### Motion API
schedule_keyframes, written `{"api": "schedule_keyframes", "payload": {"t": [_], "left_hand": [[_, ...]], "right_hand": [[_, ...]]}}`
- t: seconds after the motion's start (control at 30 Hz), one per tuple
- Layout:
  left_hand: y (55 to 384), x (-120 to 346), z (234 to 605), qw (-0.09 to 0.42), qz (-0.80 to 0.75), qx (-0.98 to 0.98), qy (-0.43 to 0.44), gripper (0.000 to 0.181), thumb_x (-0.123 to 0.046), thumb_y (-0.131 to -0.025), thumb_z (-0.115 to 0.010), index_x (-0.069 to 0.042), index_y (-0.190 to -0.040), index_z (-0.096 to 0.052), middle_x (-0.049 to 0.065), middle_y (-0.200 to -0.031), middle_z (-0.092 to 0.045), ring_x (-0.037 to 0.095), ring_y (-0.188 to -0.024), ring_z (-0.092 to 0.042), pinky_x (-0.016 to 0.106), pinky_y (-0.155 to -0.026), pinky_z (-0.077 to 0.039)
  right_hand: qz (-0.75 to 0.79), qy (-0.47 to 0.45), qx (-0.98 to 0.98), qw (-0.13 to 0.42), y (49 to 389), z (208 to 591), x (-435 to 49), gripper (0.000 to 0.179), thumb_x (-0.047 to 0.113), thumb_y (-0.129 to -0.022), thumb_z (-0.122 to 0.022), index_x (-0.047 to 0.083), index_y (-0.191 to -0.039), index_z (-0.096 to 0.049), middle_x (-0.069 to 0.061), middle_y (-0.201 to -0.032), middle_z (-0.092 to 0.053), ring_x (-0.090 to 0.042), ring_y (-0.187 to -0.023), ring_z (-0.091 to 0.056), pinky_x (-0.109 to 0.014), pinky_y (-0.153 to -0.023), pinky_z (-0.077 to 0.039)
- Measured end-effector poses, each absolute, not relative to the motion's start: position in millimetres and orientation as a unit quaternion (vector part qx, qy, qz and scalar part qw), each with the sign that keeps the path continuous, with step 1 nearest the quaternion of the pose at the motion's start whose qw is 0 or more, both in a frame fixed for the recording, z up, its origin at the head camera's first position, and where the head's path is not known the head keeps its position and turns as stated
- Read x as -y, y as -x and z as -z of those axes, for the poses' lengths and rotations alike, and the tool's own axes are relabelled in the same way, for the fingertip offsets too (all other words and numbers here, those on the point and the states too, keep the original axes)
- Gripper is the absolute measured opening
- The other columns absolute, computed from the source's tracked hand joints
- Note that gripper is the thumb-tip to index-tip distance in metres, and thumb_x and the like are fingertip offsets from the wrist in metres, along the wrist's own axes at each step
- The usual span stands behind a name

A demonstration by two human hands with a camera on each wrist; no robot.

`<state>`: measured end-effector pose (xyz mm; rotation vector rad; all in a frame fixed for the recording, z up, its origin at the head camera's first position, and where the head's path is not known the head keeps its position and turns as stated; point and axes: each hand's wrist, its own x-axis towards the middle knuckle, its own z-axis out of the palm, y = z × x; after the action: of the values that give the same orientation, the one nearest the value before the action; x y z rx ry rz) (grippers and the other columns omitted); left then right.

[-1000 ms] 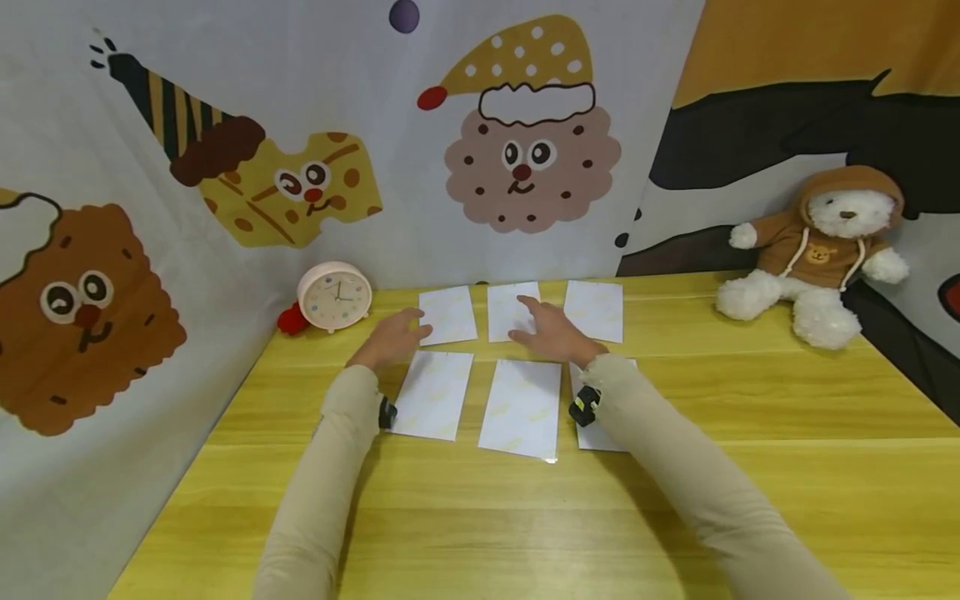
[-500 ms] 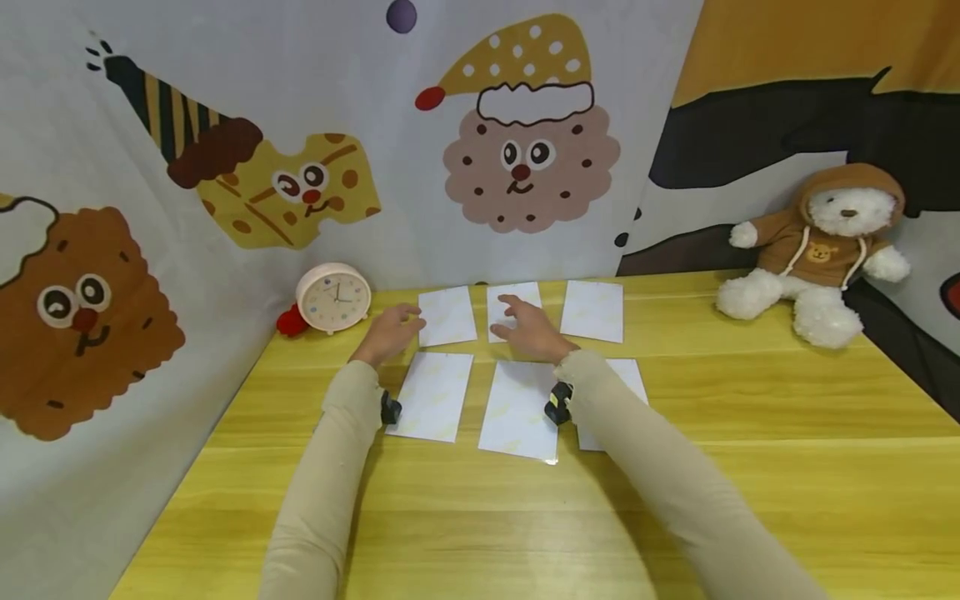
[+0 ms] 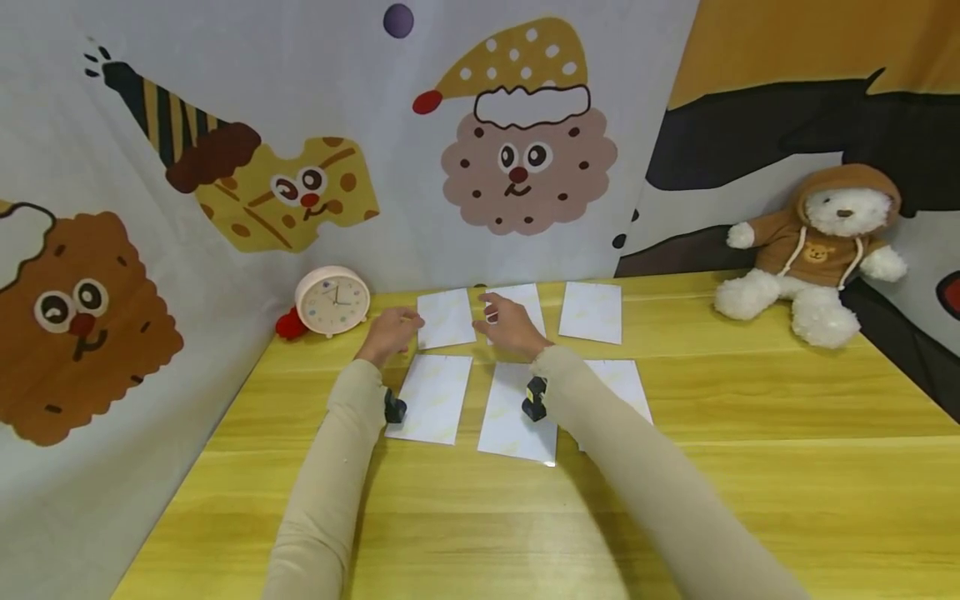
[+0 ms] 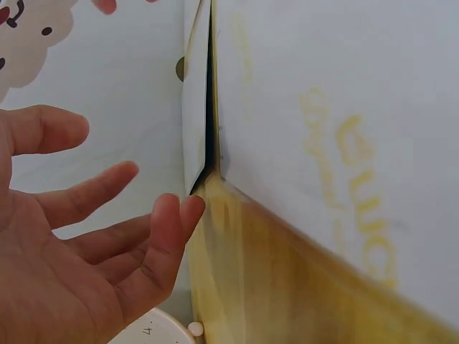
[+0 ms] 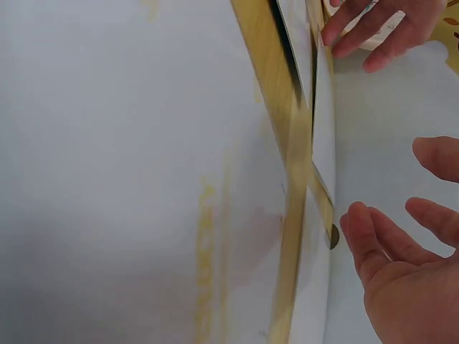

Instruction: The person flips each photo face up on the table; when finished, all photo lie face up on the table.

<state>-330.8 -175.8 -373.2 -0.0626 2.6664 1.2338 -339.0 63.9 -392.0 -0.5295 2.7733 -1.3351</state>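
Observation:
White sheets with faint yellow print lie in two rows on the table. My left hand (image 3: pixel 390 335) hovers by the left edge of the back-left sheet (image 3: pixel 447 318), its fingers spread and loosely bent around nothing in the left wrist view. Over the left part of the back-middle sheet (image 3: pixel 531 304) is my right hand (image 3: pixel 513 325), also holding nothing, with relaxed fingers. The back-right sheet (image 3: pixel 591 312) lies beyond it. Nearer are the front-left sheet (image 3: pixel 435 396), the front-middle sheet (image 3: pixel 504 425) and the front-right sheet (image 3: pixel 626 387), the last two partly covered by my right forearm and wrist camera.
A pink round clock (image 3: pixel 333 302) stands at the back left, beside a small red object (image 3: pixel 291 324). At the back right sits a white teddy bear (image 3: pixel 821 250) in a brown hoodie. Behind the wooden table (image 3: pixel 465 525) hangs a printed cloth (image 3: pixel 420 242).
My right hand has moved left across the back-middle sheet, closer to my left hand. The left hand has barely shifted. The sheets lie where they were.

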Motion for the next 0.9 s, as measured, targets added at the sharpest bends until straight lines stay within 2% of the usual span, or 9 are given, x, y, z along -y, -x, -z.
{"api": "schedule_keyframes", "payload": {"t": [0.1,0.27,0.37,0.5,0.6,0.73,0.9], "left_hand": [[331,176,372,0.102,-0.416,-0.903,0.027,0.05,-0.036,-0.103,-0.049,-0.007,-0.144,-0.05,0.013,-0.137,-0.055,0.026,-0.099,-0.06,0.038,-0.087,-0.051],[333,174,370,0.101,-0.438,-0.893,0.029,0.045,-0.029,-0.102,-0.053,-0.002,-0.138,-0.056,0.007,-0.096,-0.059,0.015,-0.072,-0.052,0.03,-0.074,-0.049],[336,174,370,0.105,-0.444,-0.889,0.03,0.045,-0.028,-0.102,-0.053,-0.001,-0.136,-0.057,0.001,-0.08,-0.054,0.012,-0.068,-0.049,0.028,-0.072,-0.048],[341,171,371,0.11,-0.438,-0.892,0.028,0.044,-0.031,-0.101,-0.052,0.0,-0.132,-0.06,-0.003,-0.071,-0.049,0.012,-0.065,-0.047,0.027,-0.069,-0.046],[345,169,373,0.112,-0.434,-0.893,0.034,0.043,-0.032,-0.101,-0.052,-0.001,-0.13,-0.061,0.002,-0.082,-0.056,0.013,-0.068,-0.051,0.027,-0.069,-0.048],[346,167,373,0.114,-0.434,-0.892,0.052,0.045,-0.03,-0.101,-0.053,-0.001,-0.134,-0.059,0.013,-0.111,-0.06,0.017,-0.076,-0.056,0.028,-0.072,-0.05],[346,167,375,0.103,-0.463,-0.878,0.068,0.046,-0.03,-0.102,-0.051,-0.002,-0.138,-0.056,0.015,-0.111,-0.059,0.018,-0.078,-0.055,0.029,-0.073,-0.05]], "right_hand": [[0.432,0.154,-0.889,0.018,342,394,-57,0.058,0.023,-0.098,-0.063,0.004,-0.15,-0.043,-0.023,-0.136,-0.06,-0.035,-0.124,-0.06,-0.046,-0.106,-0.05],[0.441,0.119,-0.888,0.043,346,396,-48,0.058,0.025,-0.098,-0.064,0.005,-0.149,-0.044,-0.022,-0.135,-0.061,-0.034,-0.122,-0.061,-0.045,-0.104,-0.051],[0.444,0.103,-0.888,0.057,348,398,-43,0.059,0.026,-0.098,-0.064,0.005,-0.149,-0.045,-0.021,-0.134,-0.062,-0.034,-0.121,-0.063,-0.044,-0.102,-0.053],[0.432,0.091,-0.896,0.053,349,399,-38,0.06,0.026,-0.096,-0.066,0.004,-0.147,-0.045,-0.021,-0.129,-0.065,-0.033,-0.117,-0.065,-0.044,-0.1,-0.054],[0.413,0.091,-0.905,0.047,349,399,-34,0.06,0.024,-0.095,-0.068,0.002,-0.146,-0.045,-0.021,-0.124,-0.066,-0.033,-0.115,-0.064,-0.044,-0.101,-0.053],[0.377,0.103,-0.919,0.047,350,399,-27,0.062,0.025,-0.094,-0.068,0.0,-0.146,-0.044,-0.022,-0.134,-0.062,-0.035,-0.128,-0.058,-0.042,-0.111,-0.047],[0.355,0.115,-0.927,0.043,348,396,-20,0.064,0.023,-0.093,-0.07,-0.002,-0.145,-0.045,-0.024,-0.142,-0.057,-0.038,-0.137,-0.051,-0.043,-0.116,-0.042]]}}
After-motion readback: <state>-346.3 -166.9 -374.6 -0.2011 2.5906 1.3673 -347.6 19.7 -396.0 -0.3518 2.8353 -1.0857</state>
